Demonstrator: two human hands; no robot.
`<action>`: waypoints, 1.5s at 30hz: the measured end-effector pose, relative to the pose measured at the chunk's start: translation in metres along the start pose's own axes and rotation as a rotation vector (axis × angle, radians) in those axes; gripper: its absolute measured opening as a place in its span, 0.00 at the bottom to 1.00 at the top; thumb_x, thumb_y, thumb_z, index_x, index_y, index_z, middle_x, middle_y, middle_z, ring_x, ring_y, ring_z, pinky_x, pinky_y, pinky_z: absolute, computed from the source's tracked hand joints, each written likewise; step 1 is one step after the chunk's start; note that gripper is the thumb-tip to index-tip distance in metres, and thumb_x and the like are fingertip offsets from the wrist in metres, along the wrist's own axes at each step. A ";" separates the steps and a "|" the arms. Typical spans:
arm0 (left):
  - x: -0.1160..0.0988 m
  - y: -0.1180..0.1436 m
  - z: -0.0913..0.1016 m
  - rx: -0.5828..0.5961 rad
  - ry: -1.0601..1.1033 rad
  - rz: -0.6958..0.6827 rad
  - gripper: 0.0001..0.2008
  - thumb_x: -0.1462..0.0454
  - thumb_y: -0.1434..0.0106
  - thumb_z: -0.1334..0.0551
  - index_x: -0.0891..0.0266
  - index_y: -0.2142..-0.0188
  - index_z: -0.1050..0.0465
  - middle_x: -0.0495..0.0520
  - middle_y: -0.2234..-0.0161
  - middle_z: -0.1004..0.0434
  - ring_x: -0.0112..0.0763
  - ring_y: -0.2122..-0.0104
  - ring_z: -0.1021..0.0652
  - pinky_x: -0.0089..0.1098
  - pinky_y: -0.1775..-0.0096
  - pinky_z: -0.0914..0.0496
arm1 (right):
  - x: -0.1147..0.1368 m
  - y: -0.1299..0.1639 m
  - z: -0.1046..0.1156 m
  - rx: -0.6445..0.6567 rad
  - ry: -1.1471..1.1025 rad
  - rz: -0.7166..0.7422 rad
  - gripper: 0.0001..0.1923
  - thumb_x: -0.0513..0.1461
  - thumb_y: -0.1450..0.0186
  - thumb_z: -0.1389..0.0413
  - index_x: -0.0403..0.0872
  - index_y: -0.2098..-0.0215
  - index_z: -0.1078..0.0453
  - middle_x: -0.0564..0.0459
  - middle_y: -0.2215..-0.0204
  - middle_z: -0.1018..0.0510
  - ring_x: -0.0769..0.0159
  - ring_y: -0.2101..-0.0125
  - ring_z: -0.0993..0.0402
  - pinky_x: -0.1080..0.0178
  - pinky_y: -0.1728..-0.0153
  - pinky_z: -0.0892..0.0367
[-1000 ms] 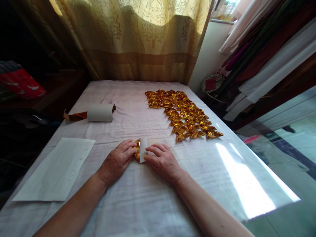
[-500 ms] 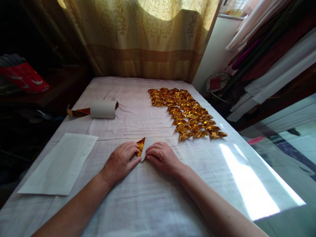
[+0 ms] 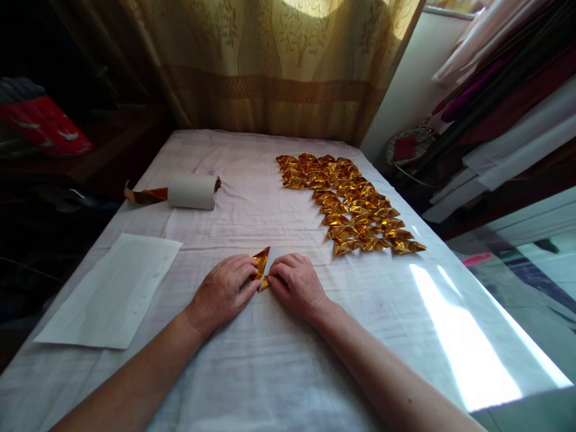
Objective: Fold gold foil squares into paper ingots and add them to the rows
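A partly folded piece of gold foil paper [image 3: 261, 261] lies on the cloth-covered table, its gold side and pale back both showing. My left hand [image 3: 227, 290] is closed on its left side, the thumb and fingers at the gold part. On the other side, my right hand [image 3: 297, 284] pinches the lower right edge, where a small gold fold shows by the fingertips. Part of the paper is hidden under the fingers. Beyond my right hand, several folded gold paper ingots [image 3: 360, 213] stand in rows.
A grey-white roll [image 3: 191, 192] with a gold-brown strip trailing from it lies at the back left. A printed sheet of paper [image 3: 112, 291] is at the left on the white tablecloth [image 3: 252, 372]. Behind the table hangs a curtain [image 3: 270, 90]; clothes [image 3: 517, 126] hang at the right.
My right fingers have brought the paper's lower right edge inward, so a small gold fold now shows there. My left hand stays on the paper. The view has shifted slightly.
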State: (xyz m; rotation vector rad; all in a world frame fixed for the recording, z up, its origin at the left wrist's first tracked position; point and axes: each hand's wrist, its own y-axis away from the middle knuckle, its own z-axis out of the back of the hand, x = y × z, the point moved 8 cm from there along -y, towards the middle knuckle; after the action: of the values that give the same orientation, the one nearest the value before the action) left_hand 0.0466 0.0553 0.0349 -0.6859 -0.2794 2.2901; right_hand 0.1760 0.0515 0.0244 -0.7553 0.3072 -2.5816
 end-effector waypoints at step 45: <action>-0.002 0.000 -0.001 0.023 -0.004 0.074 0.06 0.65 0.41 0.35 0.58 0.65 0.31 0.55 0.55 0.23 0.41 0.52 0.24 0.43 0.47 0.28 | -0.021 0.005 0.005 -0.132 -0.091 -0.014 0.08 0.34 0.34 0.47 0.49 0.58 0.29 0.47 0.55 0.22 0.58 0.54 0.28 0.56 0.53 0.35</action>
State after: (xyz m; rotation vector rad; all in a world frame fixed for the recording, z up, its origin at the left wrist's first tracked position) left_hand 0.0489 0.0538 0.0351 -0.6909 -0.2329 2.3617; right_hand 0.1965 0.0566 0.0174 -0.9218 0.4493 -2.5496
